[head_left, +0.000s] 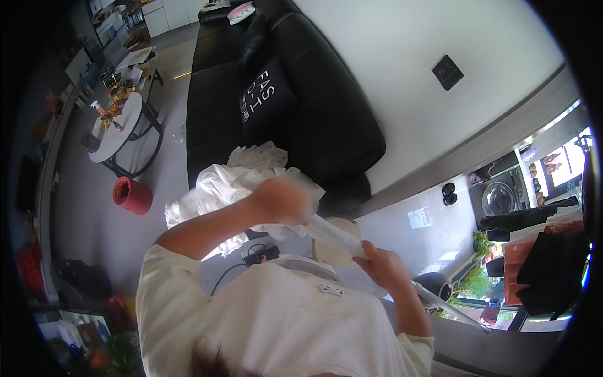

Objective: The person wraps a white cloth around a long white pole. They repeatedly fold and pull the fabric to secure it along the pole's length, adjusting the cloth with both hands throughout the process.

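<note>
Between my two hands runs a pale, translucent white strip (333,234), slanting down to the right; whether it is cloth or plastic I cannot tell. My left hand (285,200), blurred by motion, is closed at its upper end. The fingers and thumb of my right hand (384,267) pinch its lower end. A heap of ruffled white fabric (216,186) lies behind and left of my left hand, at the near end of a black leather sofa (214,101). Below the strip is a round cream-coloured object (325,249), partly hidden by it.
A black device with a cable (261,253) lies close before my body. To the left stand a red bin (132,195) and a round white coffee table (120,136). On the right, a metal pole (452,306) slants beside my right forearm, with clothes (520,264) hanging beyond.
</note>
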Tool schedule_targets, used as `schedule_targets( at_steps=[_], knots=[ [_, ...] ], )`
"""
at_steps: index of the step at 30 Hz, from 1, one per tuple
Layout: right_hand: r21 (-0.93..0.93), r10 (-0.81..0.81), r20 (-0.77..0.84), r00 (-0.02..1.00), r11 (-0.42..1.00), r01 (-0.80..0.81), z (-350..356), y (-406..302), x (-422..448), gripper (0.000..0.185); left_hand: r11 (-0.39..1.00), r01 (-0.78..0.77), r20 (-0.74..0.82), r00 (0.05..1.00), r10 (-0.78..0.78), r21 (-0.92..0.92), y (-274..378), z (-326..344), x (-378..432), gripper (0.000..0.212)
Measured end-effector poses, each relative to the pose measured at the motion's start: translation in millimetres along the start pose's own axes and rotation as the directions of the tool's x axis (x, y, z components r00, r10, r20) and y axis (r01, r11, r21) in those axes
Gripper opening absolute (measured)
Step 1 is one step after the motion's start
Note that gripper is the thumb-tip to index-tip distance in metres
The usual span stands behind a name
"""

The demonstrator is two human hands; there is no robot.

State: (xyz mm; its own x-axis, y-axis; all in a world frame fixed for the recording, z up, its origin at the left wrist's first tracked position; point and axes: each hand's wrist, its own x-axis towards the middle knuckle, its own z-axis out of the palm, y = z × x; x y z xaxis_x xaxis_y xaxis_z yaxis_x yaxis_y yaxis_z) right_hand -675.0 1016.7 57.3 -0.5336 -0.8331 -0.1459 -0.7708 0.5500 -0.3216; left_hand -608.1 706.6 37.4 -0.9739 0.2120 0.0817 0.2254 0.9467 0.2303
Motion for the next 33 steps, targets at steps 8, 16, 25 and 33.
schedule_targets(
  at_steps=[8,16,25,33],
  knots=[
    [-0.057,0.178,0.214,0.961,0.984,-0.170,-1,-3,0,0.053,0.991,-0.131,-0.014,0.991,0.132,0.026,22,8,13,0.039],
    [-0.004,0.183,0.140,0.973,0.983,-0.184,-7,4,-11,0.052,0.986,-0.145,-0.136,0.982,0.132,-0.086,16,-12,22,0.028],
    [0.141,0.115,0.050,0.992,0.983,-0.121,-20,19,-11,0.050,0.577,0.266,0.052,0.931,-0.361,-0.772,-128,-14,-30,0.050],
    [0.266,0.105,0.140,0.985,0.954,-0.139,-11,26,-20,0.048,0.522,-0.026,-0.280,0.866,-0.414,-0.852,-135,-34,-64,0.013]
  ],
)
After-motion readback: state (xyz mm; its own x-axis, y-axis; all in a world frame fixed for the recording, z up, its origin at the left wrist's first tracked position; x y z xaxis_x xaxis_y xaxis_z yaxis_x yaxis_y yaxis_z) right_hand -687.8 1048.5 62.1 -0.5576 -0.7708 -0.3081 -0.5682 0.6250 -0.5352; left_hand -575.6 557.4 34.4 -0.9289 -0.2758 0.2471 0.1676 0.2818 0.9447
